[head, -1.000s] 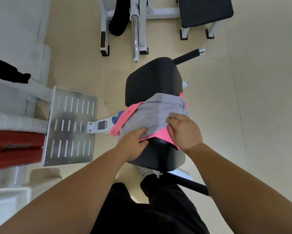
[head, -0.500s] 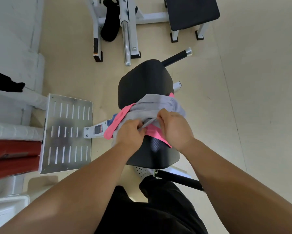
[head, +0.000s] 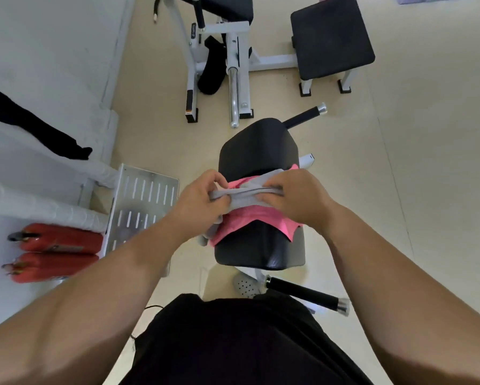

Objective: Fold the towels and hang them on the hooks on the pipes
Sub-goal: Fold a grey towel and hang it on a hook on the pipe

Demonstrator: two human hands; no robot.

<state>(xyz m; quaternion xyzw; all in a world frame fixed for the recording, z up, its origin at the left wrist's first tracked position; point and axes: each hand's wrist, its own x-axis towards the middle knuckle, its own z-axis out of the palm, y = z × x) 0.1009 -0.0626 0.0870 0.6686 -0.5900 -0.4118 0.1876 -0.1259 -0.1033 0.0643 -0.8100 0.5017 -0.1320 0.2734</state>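
Note:
A grey towel (head: 243, 194) is stretched in a narrow band between my two hands, lifted just above a black padded seat (head: 258, 147). My left hand (head: 198, 197) pinches its left end, and a loose grey tail hangs below that hand. My right hand (head: 294, 194) grips its right end. Under the grey towel a pink towel (head: 250, 222) lies spread over the seat, its corner drooping off the right side. No hooks or pipes for hanging are visible.
A perforated metal footplate (head: 141, 207) sits left of the seat, with two red cylinders (head: 58, 252) beside it by the white wall. Ahead stand a white-framed gym machine (head: 233, 65) and a black bench pad (head: 331, 36). A black handle bar (head: 305, 295) juts out below the seat.
Both hands gathered the grey towel from a loose spread over the pink one and raised it into a tight band between them. The view tilted up, showing more of the machines ahead.

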